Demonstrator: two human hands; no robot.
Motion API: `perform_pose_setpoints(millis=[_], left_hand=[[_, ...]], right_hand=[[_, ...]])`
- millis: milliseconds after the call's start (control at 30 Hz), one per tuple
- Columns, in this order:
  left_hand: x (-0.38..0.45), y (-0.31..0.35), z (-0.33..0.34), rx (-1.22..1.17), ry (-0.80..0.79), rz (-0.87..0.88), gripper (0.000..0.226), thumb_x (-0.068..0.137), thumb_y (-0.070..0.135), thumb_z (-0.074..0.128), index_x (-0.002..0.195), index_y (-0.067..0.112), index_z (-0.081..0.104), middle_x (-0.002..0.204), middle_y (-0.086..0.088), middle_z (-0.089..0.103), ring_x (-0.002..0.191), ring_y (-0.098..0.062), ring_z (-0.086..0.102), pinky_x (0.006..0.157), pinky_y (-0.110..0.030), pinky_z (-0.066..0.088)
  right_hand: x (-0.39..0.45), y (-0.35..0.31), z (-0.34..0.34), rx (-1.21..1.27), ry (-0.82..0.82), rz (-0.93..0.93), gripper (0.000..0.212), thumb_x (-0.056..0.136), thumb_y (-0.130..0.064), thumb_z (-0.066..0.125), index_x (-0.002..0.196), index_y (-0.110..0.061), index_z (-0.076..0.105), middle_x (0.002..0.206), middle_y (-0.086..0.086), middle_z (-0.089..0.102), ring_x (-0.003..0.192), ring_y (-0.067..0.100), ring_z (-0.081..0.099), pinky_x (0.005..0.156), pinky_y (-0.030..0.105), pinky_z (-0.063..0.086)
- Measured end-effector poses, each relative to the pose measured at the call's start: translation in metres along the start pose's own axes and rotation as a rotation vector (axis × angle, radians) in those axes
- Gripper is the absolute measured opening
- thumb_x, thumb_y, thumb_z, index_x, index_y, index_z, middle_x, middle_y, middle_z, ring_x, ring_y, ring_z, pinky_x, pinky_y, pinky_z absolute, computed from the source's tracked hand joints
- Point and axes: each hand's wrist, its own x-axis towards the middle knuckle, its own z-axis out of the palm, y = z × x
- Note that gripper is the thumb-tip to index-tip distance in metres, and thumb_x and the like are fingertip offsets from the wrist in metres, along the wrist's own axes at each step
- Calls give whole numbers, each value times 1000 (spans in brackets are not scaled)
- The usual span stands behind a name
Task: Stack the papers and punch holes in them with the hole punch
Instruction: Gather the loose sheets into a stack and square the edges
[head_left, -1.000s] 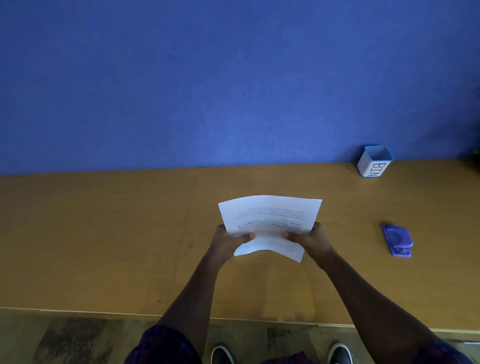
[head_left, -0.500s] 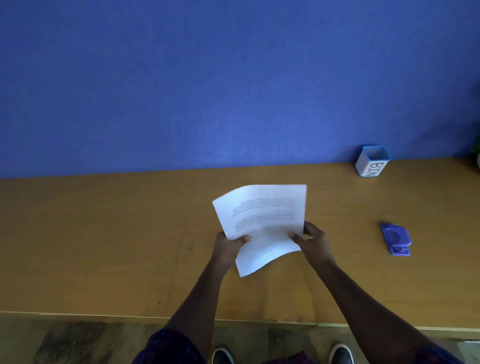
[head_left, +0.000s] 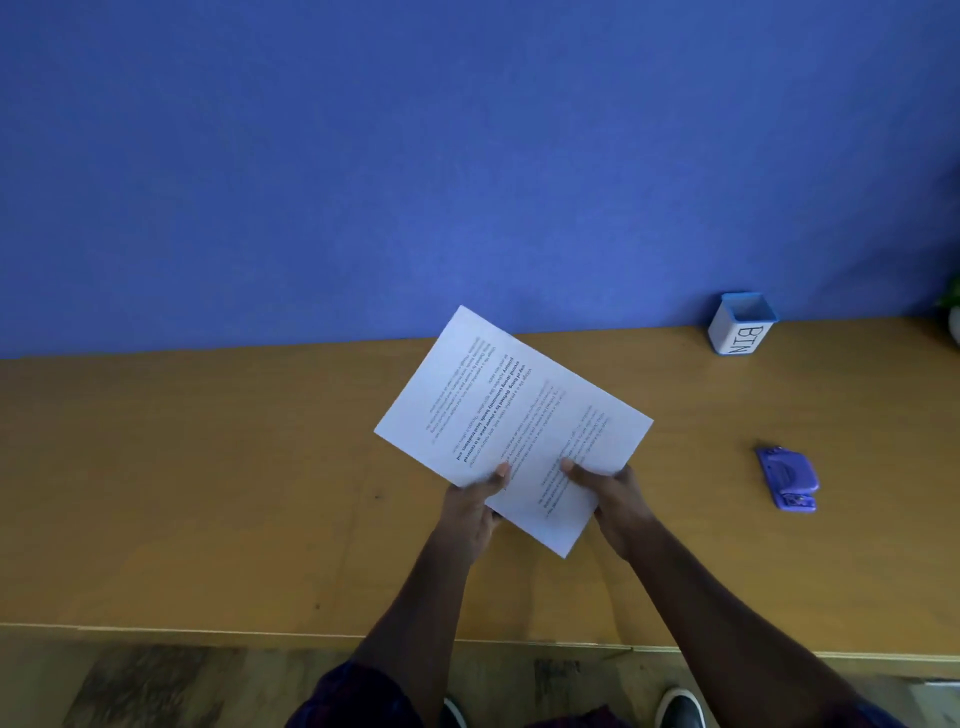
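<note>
A stack of white printed papers (head_left: 511, 418) is held up above the wooden table (head_left: 182, 467), turned at a slant with one corner pointing up and left. My left hand (head_left: 475, 506) grips the stack's lower left edge, thumb on top. Gripping the lower right edge is my right hand (head_left: 610, 491), its thumb also on the printed face. The purple hole punch (head_left: 787, 475) lies flat on the table well to the right of both hands, untouched.
A small white and blue container marked BIN (head_left: 743, 325) stands at the back right against the blue wall (head_left: 415, 156). A bit of green plant (head_left: 953, 306) shows at the far right edge. The table's front edge (head_left: 208, 631) runs close to my body.
The papers have been raised and rotated from a nearly level, bent hold to a flat slanted one. Both hands have shifted along the stack's edges and kept their grip.
</note>
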Motion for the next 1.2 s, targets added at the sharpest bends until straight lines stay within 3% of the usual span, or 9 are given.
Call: perform_pose_setpoints(millis=[133,267,433,500,567,700,900,1100,1200], left_hand=[[1,17,-16,-8,166,3,52,89,13,76,138,18,59,131,-9,70,123,-33,65,106,-62,48],[6,48,-40,62,307,40,41,87,24,78,125,11,69,123,-9,74,119,-33,67,100,-51,54],[10,65,-50,439,187,79,25,84,25,82,105,11,79,108,-7,80,101,-31,76,87,-47,61],[11,67,-46,514,160,81,21,81,19,85,100,17,80,105,-1,80,95,-25,78,69,-33,63],[11,65,-43,562,124,92,22,79,11,86,98,20,80,104,2,81,90,-16,78,64,-24,59],[12,60,-43,600,161,89,25,77,5,86,96,20,80,103,4,81,94,-15,78,73,-28,59],[12,54,-45,594,198,133,22,77,5,86,90,22,83,100,3,81,90,-11,78,68,-20,59],[13,41,-48,735,233,88,29,82,3,82,110,3,77,108,-8,78,99,-24,74,89,-39,60],[15,44,-48,701,241,118,25,84,6,81,109,7,79,107,-3,79,99,-19,76,89,-37,59]], right_hand=[[6,-8,-11,-79,88,0,34,85,-1,76,118,-2,69,120,16,73,109,36,71,92,56,58],[11,-22,-30,-199,108,-9,28,81,-1,80,108,-4,73,112,13,77,103,35,73,79,44,63],[20,-34,-44,-295,115,-16,26,80,0,81,103,-9,76,107,9,78,100,29,75,80,40,61],[22,-37,-45,-331,93,-23,23,81,-1,81,100,-12,78,106,9,79,100,29,75,85,44,60],[23,-39,-47,-356,86,-39,20,81,-3,81,98,-14,79,105,8,79,98,27,75,86,44,60],[23,-40,-52,-381,96,-68,20,82,-3,81,95,-17,80,104,4,79,97,22,76,84,40,61],[18,-38,-57,-391,86,-128,28,81,-2,82,98,-24,79,104,5,79,98,22,75,83,39,61],[14,-18,-64,-546,151,-11,17,83,-10,82,98,-16,77,103,8,79,97,27,74,87,46,58],[16,-21,-63,-459,118,-40,16,85,-9,79,100,-15,78,104,6,79,101,29,74,90,48,58]])
